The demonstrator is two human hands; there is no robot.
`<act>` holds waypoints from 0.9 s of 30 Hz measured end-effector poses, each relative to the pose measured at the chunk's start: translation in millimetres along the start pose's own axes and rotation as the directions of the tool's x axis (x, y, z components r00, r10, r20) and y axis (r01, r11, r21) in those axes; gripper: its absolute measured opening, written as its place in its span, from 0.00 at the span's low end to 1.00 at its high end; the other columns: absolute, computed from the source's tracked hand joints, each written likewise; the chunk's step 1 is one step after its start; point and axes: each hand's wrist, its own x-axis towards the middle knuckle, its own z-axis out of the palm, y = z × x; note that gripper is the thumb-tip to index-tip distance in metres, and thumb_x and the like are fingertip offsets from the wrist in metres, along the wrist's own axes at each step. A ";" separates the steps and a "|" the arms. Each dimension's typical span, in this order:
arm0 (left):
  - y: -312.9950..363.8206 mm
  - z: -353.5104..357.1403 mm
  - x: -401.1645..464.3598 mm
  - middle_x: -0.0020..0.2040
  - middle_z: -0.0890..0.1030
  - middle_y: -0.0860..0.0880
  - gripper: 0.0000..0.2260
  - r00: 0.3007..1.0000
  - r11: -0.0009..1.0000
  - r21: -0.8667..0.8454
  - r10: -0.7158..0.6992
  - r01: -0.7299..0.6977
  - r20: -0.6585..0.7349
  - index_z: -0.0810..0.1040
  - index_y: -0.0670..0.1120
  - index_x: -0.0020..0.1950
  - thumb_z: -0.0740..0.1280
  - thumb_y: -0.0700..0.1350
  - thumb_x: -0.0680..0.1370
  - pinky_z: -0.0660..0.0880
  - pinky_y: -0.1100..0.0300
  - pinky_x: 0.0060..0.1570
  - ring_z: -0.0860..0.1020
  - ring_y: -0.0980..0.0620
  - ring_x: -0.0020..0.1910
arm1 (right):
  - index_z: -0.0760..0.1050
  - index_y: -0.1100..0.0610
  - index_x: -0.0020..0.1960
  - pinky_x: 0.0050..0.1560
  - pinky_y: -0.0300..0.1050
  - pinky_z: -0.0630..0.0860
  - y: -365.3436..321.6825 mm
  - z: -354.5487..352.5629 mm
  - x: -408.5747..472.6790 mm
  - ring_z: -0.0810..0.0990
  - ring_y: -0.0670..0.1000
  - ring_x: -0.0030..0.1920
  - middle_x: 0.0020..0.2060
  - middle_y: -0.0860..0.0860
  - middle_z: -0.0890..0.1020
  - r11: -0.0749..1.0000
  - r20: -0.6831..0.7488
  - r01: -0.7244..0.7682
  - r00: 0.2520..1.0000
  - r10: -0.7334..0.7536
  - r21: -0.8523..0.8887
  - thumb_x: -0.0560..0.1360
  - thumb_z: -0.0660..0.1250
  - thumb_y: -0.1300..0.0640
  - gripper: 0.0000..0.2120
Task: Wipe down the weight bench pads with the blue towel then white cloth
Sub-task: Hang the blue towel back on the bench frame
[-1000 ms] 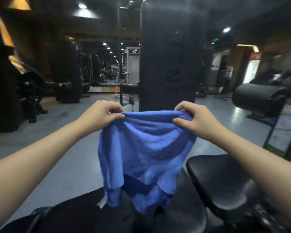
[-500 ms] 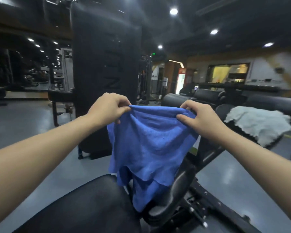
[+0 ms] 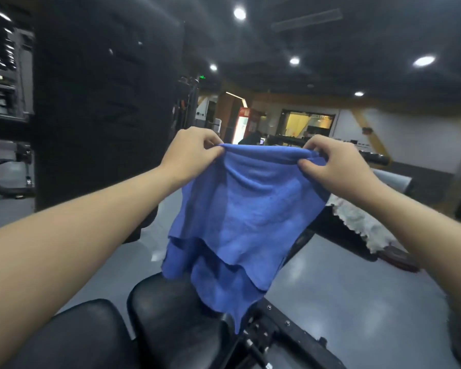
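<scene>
Towel lifting higher since earlier frame, view swinging right. Left hand (image 3: 190, 153) and right hand (image 3: 330, 166) pinching top edge of blue towel (image 3: 240, 217), hanging doubled over near bench pad (image 3: 176, 310). Looking light, limp; corners giving best hold. White cloth (image 3: 357, 222) lying far right.

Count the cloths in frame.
2. The blue towel hangs at centre, pinched along its top edge by the left hand and right hand. The white cloth lies draped behind it at right, partly hidden.
</scene>
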 end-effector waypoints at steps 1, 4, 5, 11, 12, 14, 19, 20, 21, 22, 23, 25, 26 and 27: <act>1.6 9.1 9.6 0.40 0.85 0.54 0.05 1.000 1.000 -0.017 0.009 -0.009 0.002 0.86 0.51 0.46 0.70 0.45 0.76 0.80 0.50 0.51 0.83 0.54 0.43 | 0.76 0.50 0.46 0.39 0.48 0.75 7.5 -4.5 5.6 0.79 0.52 0.42 0.38 0.47 0.79 1.000 -0.004 -0.007 1.000 0.007 -0.023 0.75 0.69 0.53 0.02; 13.3 34.5 41.2 0.42 0.85 0.52 0.06 0.999 0.999 -0.034 0.039 -0.037 0.032 0.86 0.50 0.48 0.70 0.47 0.75 0.80 0.50 0.53 0.84 0.52 0.45 | 0.76 0.52 0.47 0.42 0.51 0.78 33.3 -20.5 21.4 0.79 0.53 0.42 0.38 0.48 0.79 0.995 -0.012 -0.039 0.999 0.038 -0.091 0.75 0.69 0.53 0.03; 18.4 42.1 52.4 0.42 0.85 0.52 0.06 0.998 0.998 -0.033 0.052 -0.050 0.035 0.86 0.50 0.48 0.70 0.47 0.76 0.80 0.50 0.53 0.83 0.52 0.45 | 0.76 0.51 0.47 0.43 0.52 0.78 42.0 -25.6 26.6 0.79 0.54 0.42 0.38 0.48 0.79 0.993 -0.014 -0.059 0.998 0.058 -0.104 0.75 0.69 0.53 0.04; 42.0 96.8 117.0 0.47 0.86 0.50 0.06 0.990 0.990 -0.018 0.137 -0.137 0.010 0.86 0.49 0.49 0.70 0.46 0.77 0.78 0.49 0.56 0.82 0.49 0.50 | 0.75 0.49 0.46 0.42 0.49 0.75 97.0 -40.2 53.1 0.79 0.54 0.44 0.39 0.46 0.79 0.981 -0.080 -0.141 0.988 0.131 -0.132 0.75 0.69 0.51 0.03; 43.2 106.1 125.4 0.47 0.86 0.50 0.06 0.990 0.990 -0.019 0.139 -0.138 0.021 0.87 0.49 0.49 0.70 0.46 0.77 0.78 0.50 0.55 0.82 0.49 0.50 | 0.75 0.48 0.47 0.42 0.49 0.75 105.2 -39.4 55.1 0.79 0.54 0.44 0.40 0.47 0.80 0.976 -0.079 -0.151 0.987 0.140 -0.154 0.76 0.68 0.51 0.03; 44.2 124.7 138.6 0.47 0.85 0.49 0.07 0.988 0.989 -0.024 0.147 -0.146 0.041 0.86 0.49 0.51 0.70 0.46 0.78 0.78 0.52 0.55 0.81 0.49 0.50 | 0.75 0.47 0.48 0.40 0.48 0.72 119.9 -35.8 57.2 0.78 0.54 0.44 0.42 0.48 0.80 0.963 -0.060 -0.159 0.987 0.149 -0.220 0.77 0.67 0.50 0.02; 39.8 168.6 149.4 0.48 0.83 0.51 0.06 0.980 0.982 -0.046 0.186 -0.183 0.076 0.86 0.47 0.53 0.70 0.44 0.79 0.72 0.59 0.49 0.79 0.53 0.49 | 0.73 0.50 0.49 0.41 0.49 0.73 149.8 -26.9 57.3 0.77 0.54 0.45 0.44 0.47 0.79 0.925 -0.012 -0.136 0.990 0.141 -0.355 0.78 0.66 0.50 0.04; 37.0 176.4 150.1 0.48 0.83 0.51 0.06 0.978 0.981 -0.047 0.190 -0.187 0.080 0.86 0.47 0.53 0.70 0.44 0.79 0.74 0.58 0.50 0.79 0.53 0.49 | 0.73 0.49 0.49 0.43 0.50 0.74 155.8 -24.5 56.9 0.77 0.54 0.46 0.45 0.47 0.79 0.920 0.003 -0.135 0.989 0.146 -0.368 0.78 0.66 0.50 0.04; 34.0 183.9 151.9 0.49 0.83 0.51 0.06 0.978 0.981 -0.045 0.191 -0.187 0.085 0.86 0.48 0.53 0.70 0.45 0.79 0.75 0.56 0.51 0.79 0.52 0.50 | 0.72 0.49 0.49 0.44 0.50 0.74 161.4 -21.9 56.6 0.77 0.54 0.46 0.45 0.47 0.79 0.914 0.017 -0.131 0.989 0.149 -0.385 0.78 0.66 0.50 0.04; 31.8 190.7 153.3 0.49 0.83 0.51 0.06 0.978 0.982 -0.045 0.187 -0.184 0.093 0.86 0.48 0.53 0.70 0.45 0.79 0.77 0.54 0.53 0.79 0.52 0.50 | 0.72 0.48 0.49 0.45 0.50 0.73 166.8 -19.0 56.6 0.77 0.54 0.46 0.46 0.47 0.79 0.906 0.029 -0.130 0.988 0.154 -0.402 0.78 0.66 0.49 0.04; 30.4 197.0 155.2 0.49 0.83 0.51 0.06 0.978 0.983 -0.045 0.181 -0.177 0.102 0.85 0.48 0.53 0.70 0.45 0.79 0.77 0.53 0.54 0.79 0.51 0.50 | 0.72 0.48 0.50 0.44 0.49 0.72 171.9 -15.9 57.1 0.77 0.54 0.47 0.46 0.47 0.79 0.900 0.039 -0.133 0.986 0.164 -0.416 0.79 0.66 0.48 0.05; 28.3 209.5 159.1 0.51 0.82 0.52 0.06 0.975 0.987 -0.037 0.158 -0.154 0.153 0.85 0.48 0.53 0.70 0.45 0.79 0.77 0.52 0.56 0.79 0.51 0.51 | 0.72 0.48 0.51 0.44 0.49 0.71 181.6 -10.2 59.6 0.76 0.54 0.47 0.47 0.47 0.79 0.883 0.079 -0.167 0.971 0.224 -0.439 0.79 0.65 0.47 0.06; 27.7 215.7 159.9 0.54 0.80 0.52 0.07 0.964 0.990 -0.036 0.138 -0.133 0.227 0.84 0.49 0.55 0.71 0.47 0.78 0.76 0.51 0.58 0.78 0.50 0.53 | 0.72 0.48 0.52 0.44 0.49 0.73 186.7 -7.1 61.3 0.77 0.53 0.46 0.48 0.47 0.80 0.871 0.116 -0.197 0.954 0.276 -0.450 0.79 0.65 0.45 0.07; 27.4 221.4 158.8 0.59 0.78 0.51 0.12 0.934 0.994 -0.039 0.113 -0.107 0.339 0.82 0.51 0.60 0.71 0.49 0.78 0.76 0.51 0.60 0.77 0.51 0.56 | 0.73 0.48 0.53 0.44 0.49 0.75 191.2 -4.2 62.6 0.78 0.52 0.46 0.48 0.48 0.80 0.862 0.159 -0.227 0.931 0.328 -0.453 0.78 0.66 0.43 0.10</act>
